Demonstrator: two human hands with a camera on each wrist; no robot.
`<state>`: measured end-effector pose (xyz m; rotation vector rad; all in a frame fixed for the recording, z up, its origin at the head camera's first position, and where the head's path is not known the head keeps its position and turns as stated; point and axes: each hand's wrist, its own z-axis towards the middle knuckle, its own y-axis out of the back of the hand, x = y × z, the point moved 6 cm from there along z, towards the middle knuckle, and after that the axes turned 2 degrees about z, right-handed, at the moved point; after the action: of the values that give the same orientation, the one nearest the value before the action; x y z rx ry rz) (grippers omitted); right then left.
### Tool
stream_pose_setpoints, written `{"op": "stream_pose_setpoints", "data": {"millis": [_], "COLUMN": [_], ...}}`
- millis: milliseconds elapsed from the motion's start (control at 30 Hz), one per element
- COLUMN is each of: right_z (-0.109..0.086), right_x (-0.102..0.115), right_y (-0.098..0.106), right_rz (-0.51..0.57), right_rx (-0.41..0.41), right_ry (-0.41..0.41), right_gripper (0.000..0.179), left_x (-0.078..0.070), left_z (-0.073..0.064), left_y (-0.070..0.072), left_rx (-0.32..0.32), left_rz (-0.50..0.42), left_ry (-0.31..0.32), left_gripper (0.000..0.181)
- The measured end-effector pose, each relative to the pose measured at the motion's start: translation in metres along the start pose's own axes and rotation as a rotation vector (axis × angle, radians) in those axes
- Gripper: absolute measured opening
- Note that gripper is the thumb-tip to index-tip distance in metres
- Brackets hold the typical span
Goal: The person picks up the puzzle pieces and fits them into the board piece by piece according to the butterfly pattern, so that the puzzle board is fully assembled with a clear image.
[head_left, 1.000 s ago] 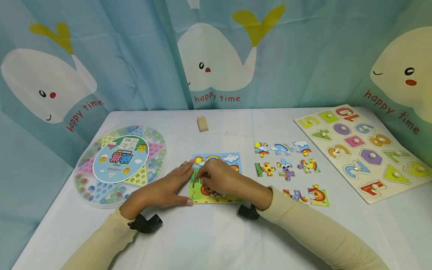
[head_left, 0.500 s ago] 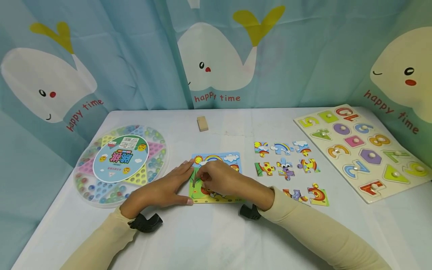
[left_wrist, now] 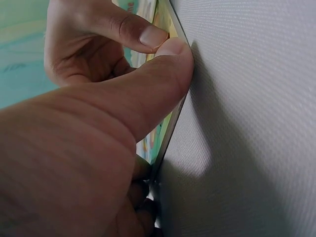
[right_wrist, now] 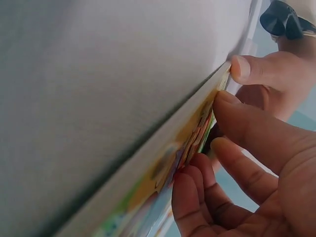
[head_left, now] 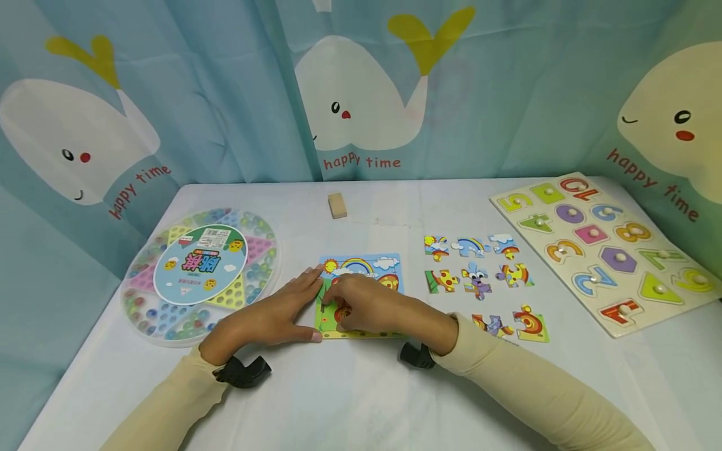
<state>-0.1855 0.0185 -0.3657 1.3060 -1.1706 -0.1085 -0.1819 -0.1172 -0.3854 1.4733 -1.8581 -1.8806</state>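
Note:
A colourful picture puzzle board (head_left: 333,334) lies flat in the head view, with sun and rainbow along its top. My left hand (head_left: 276,314) lies along its left side, fingers straight at the upper left edge, thumb at the lower left corner. My right hand (head_left: 369,304) bends over the board's left middle, its fingers and thumb on a puzzle piece (head_left: 341,314) with a red swirl. In the right wrist view, the thumb (right_wrist: 229,101) and curled fingers meet the board's face close to raised piece edges. The right hand covers much of the board's middle.
Loose puzzle pieces (head_left: 476,280) lie in rows right of the board. A number peg board (head_left: 592,250) sits at far right, a round marble game box (head_left: 200,275) at left. A small wooden block (head_left: 337,205) stands behind. A whale-print curtain (head_left: 242,94) closes the back.
The right hand's thumb has come down lower on the board and its fingers have shifted slightly. The piece edge that stood tilted by the fingertips now lies flatter. The left hand stays put.

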Motion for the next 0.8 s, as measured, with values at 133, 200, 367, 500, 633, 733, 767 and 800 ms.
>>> {"op": "stream_pose_setpoints", "data": {"millis": [133,200,367,500,633,733,767,800], "right_z": [0.001,0.001,-0.001,-0.005,-0.010,-0.016,-0.018,-0.020], "right_x": [0.001,0.001,-0.001,-0.004,-0.010,-0.016,-0.018,-0.020], "right_y": [0.000,0.001,0.004,0.011,0.021,0.029,0.031,0.033], "right_rz": [-0.016,-0.007,0.087,0.156,0.196,0.222,0.227,0.231], "right_rx": [-0.012,-0.018,-0.019,-0.020,-0.047,-0.075,-0.085,-0.095], "right_ry": [0.008,0.016,0.038,0.042,0.027,0.006,0.003,0.001], "right_gripper": [0.034,0.032,0.028,0.026,0.029,0.032,0.032,0.031], "left_x": [0.000,0.001,0.001,0.001,0.002,0.002,0.002,0.003], "left_z": [0.000,0.001,0.001,0.001,0.001,0.001,0.001,0.001], "left_y": [0.001,0.001,0.000,-0.001,-0.001,-0.002,-0.002,-0.002], "left_rx": [0.002,0.003,0.003,0.002,0.004,0.003,0.004,0.004], "left_rz": [0.000,-0.002,-0.002,0.000,0.001,0.001,0.002,0.002], "left_ry": [0.003,0.005,-0.002,0.000,0.011,0.019,0.023,0.027], "left_gripper": [0.098,0.098,0.098,0.099,0.099,0.100,0.100,0.100]}}
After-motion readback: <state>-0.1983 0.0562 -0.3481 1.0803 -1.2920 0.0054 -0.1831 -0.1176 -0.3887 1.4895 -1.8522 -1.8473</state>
